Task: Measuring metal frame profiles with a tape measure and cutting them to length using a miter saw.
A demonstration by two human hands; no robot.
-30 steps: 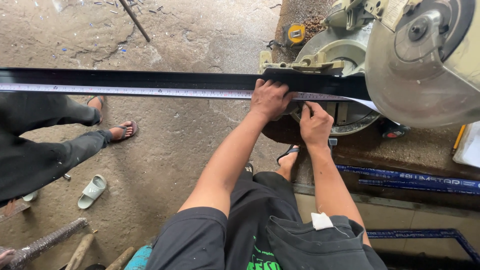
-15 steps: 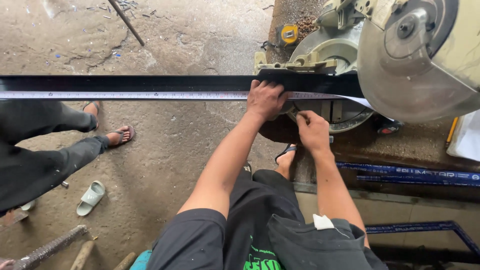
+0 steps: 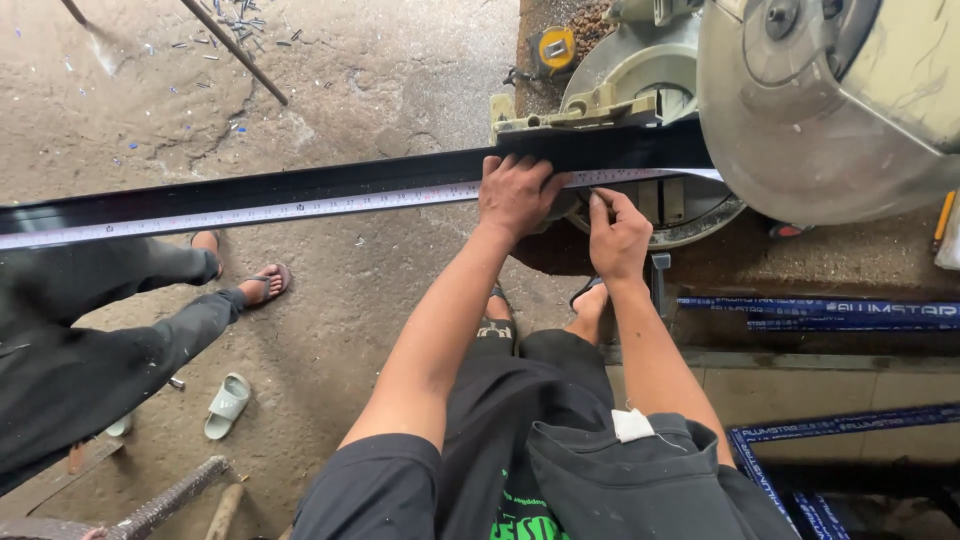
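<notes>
Bar: a long, black, smooth metal bar (image 3: pixel 330 185) lay flat across the view, running from the far left edge to the saw base on the right.
Tape: a thin pale measuring tape (image 3: pixel 250 212), marked with fine ticks, ran along the bar's near edge.
Left hand: the left hand (image 3: pixel 517 193) pressed palm down on the bar and tape, fingers spread apart and flat, clamped on nothing.
Right hand: the right hand (image 3: pixel 618 235) sat just right of it, fingers curled together, tips on the tape at the bar's near edge.
Saw: a grey, round-guarded mitre saw (image 3: pixel 800 100) stood at far right, its dull metal guard above the bar's end.
Floor: rough, cracked concrete floor (image 3: pixel 350 80) with scattered metal chips.
Other person: dark-trousered legs (image 3: pixel 110 330) and sandalled feet stood at left.
</notes>
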